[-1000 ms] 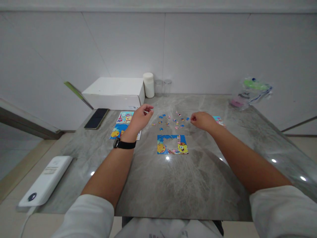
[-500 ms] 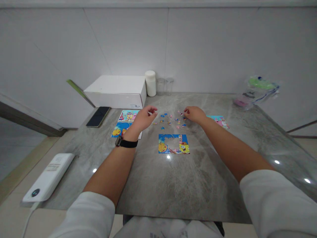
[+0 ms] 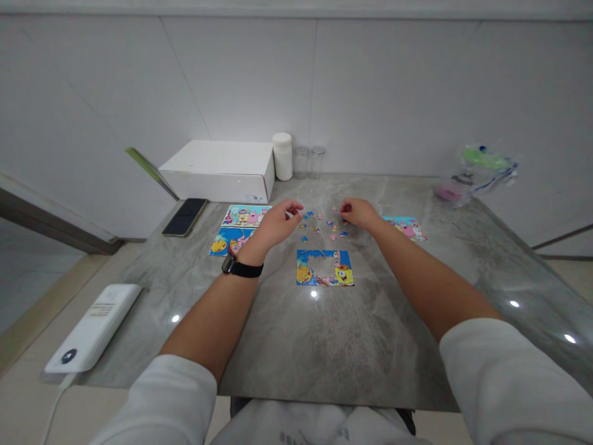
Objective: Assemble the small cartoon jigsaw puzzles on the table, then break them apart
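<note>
Loose jigsaw pieces (image 3: 333, 237) lie scattered on the grey table between my two hands. At the left edge of the scatter is my left hand (image 3: 281, 221), palm down, its fingers apart and curved, with nothing visible in them. My right hand (image 3: 360, 213) is at the right edge, fingertips pinched together low over the pieces; anything between them is hidden. Nearer to me lies a partly filled jigsaw (image 3: 343, 275), a blue picture border with a yellow cartoon figure and an open gap in its middle.
Picture sheets (image 3: 230, 233) lie left, partly behind my left hand; another picture card (image 3: 410, 228) is right. A phone (image 3: 185, 217), white box (image 3: 214, 164), white bottle (image 3: 282, 157), clear glasses (image 3: 317, 162), plastic bag (image 3: 482, 173) and cabled power bank (image 3: 95, 327) stand around the grey table (image 3: 343, 352).
My left hand has shifted right, over the left side of the scattered pieces. My right hand has moved slightly left, and its fingers now cover a spot where a piece was showing.
</note>
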`<move>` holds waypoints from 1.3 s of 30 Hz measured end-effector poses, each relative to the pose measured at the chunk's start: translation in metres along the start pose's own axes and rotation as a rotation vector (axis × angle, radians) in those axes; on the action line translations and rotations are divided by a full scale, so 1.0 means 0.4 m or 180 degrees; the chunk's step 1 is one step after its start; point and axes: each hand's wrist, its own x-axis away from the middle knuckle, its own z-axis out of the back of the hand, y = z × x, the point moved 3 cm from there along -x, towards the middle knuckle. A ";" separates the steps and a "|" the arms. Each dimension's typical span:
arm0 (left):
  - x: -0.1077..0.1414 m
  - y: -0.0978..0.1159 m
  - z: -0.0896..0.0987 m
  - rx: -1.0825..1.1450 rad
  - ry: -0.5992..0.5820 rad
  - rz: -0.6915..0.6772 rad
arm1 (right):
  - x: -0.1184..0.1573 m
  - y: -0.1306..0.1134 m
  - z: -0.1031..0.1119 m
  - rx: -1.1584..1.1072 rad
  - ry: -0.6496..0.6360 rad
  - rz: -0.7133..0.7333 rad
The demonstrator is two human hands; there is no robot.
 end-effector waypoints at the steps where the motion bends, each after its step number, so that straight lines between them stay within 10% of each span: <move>1: 0.004 0.007 -0.010 -0.0010 -0.0033 -0.0056 | 0.019 -0.001 0.007 -0.0159 0.0087 0.0023; 14: 0.098 0.086 -0.103 -0.1172 -0.0717 -0.1334 | 0.275 -0.065 -0.038 -0.2616 0.0102 0.0399; 28: 0.168 0.035 -0.116 -0.1071 -0.0008 -0.1933 | 0.340 -0.133 -0.041 -0.2286 0.0160 0.0874; 39: 0.177 0.040 -0.151 -0.1114 -0.0219 -0.2175 | 0.361 -0.146 -0.050 -0.2829 -0.0133 0.0584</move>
